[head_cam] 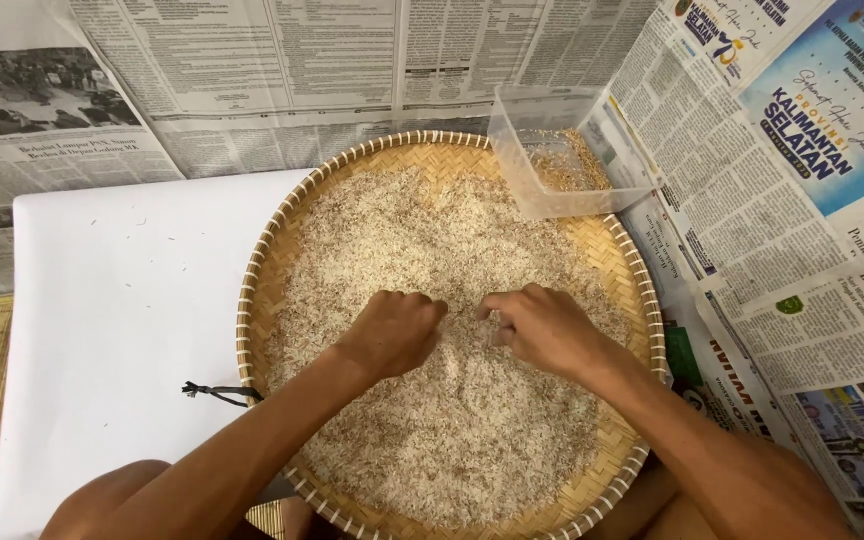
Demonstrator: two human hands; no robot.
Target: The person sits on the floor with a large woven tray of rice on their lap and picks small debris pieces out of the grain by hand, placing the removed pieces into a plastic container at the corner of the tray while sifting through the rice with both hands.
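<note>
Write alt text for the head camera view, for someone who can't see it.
Two bare hands, the left hand and right hand, rest curled on rice spread in a round woven tray. A clear plastic container sits on the tray's far rim, with newspaper and white sheet around.

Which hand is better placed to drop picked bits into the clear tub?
Right, probably. The right hand lies on the rice on the same side as the clear plastic tub; the left hand sits farther away.

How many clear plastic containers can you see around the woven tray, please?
1. The clear plastic container sits tilted on the far right rim of the woven tray, with some grain inside. Others could lie outside the camera's view.
</note>
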